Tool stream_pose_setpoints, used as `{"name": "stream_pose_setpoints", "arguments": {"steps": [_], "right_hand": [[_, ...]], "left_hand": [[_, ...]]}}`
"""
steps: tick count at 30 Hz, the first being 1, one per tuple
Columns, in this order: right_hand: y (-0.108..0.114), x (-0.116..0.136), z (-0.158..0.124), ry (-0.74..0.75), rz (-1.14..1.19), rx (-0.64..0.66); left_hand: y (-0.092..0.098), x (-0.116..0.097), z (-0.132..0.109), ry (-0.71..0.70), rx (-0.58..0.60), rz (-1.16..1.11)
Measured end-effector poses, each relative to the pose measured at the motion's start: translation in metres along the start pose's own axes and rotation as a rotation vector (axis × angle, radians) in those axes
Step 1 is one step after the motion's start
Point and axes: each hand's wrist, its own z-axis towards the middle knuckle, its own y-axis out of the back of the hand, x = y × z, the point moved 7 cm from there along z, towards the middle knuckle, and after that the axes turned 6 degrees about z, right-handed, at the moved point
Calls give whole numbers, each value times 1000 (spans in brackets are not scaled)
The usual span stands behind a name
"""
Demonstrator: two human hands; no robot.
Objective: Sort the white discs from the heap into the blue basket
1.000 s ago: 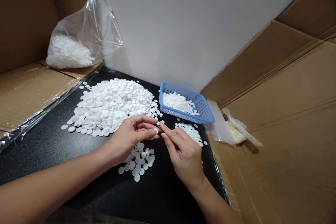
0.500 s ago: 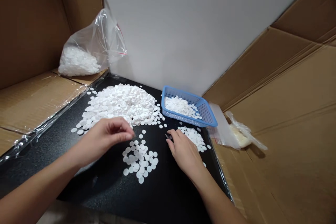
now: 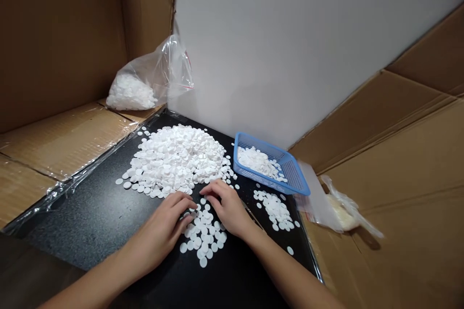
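Note:
Both hands rest on a black mat [image 3: 90, 217] strewn with small white round discs. My left hand [image 3: 165, 224] lies flat with its fingers stretched out, the tips on the left edge of a small patch of discs [image 3: 205, 241]. My right hand [image 3: 226, 207] sits just beyond that patch, fingers bent down and spread, their tips on the mat near loose discs at the foot of the large heap of discs [image 3: 177, 161]. Neither hand visibly holds anything.
A blue mesh basket [image 3: 270, 186] with discs stands at the back right, a further small group of discs [image 3: 277, 208] before it. A clear bag of discs [image 3: 145, 82] sits on cardboard at the back left. A small plastic bag [image 3: 339, 210] lies right of the mat. Cardboard walls surround.
The hands were raised and pinched together over the mat, then parted. Now both have come down onto the small patch of discs. The camera view has shifted left and back.

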Motion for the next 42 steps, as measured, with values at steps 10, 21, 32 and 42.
{"name": "stream_pose_setpoints", "arguments": {"steps": [10,21,32,42], "right_hand": [[-2,-3,10,22,-87,-117],[-8,-4,8,72,-178,-27],[17,-19,-12,-21,16,-148],[13,-13,-12,54,37,74]], "left_hand": [[-11,-6,-4,-24,157,29],[-8,10,-2,47,-9,37],[-17,8,-4,-65,73,244],[-21,3,-5,-160,44,435]]}}
